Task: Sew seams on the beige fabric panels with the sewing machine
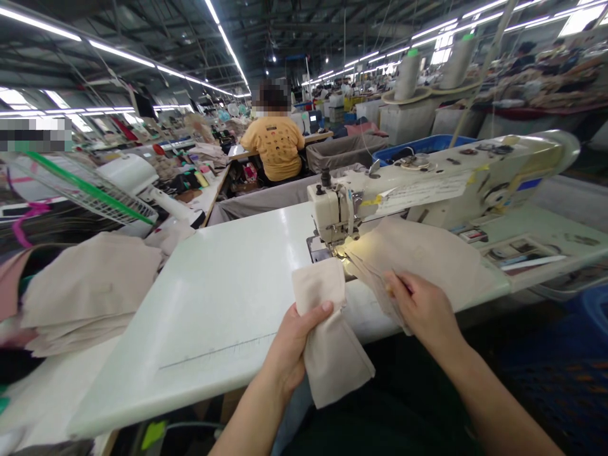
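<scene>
Fingers of a worker's left hand (291,342) grip a narrow beige fabric piece (335,364) at the lower center of the frame, the thumb (317,316) pressed flat on its face and the other fingertips hidden behind the cloth. At center right, the right hand (427,310) holds its thumb and forefinger narrow on the edge of several beige fabric layers (373,275), which hang over the front edge of a pale worktable (228,272). Beside those layers, a broad beige panel (441,256) lies on the tabletop below the arm of a white industrial sewing machine (427,161), its lamp casting a yellow glow around the needle area. The piece in the left hand is raised in front of the machine, its upper end just below the presser foot area in the picture. A dark ruled line (218,350) runs along the table at lower left of center, while a pile of beige cut pieces (90,285) sits at the left of the frame. At upper center, a person in a yellow T-shirt (276,149) sits facing away. Thread cones (407,76) with green tops stand at upper right, above a blue bin (386,157).
</scene>
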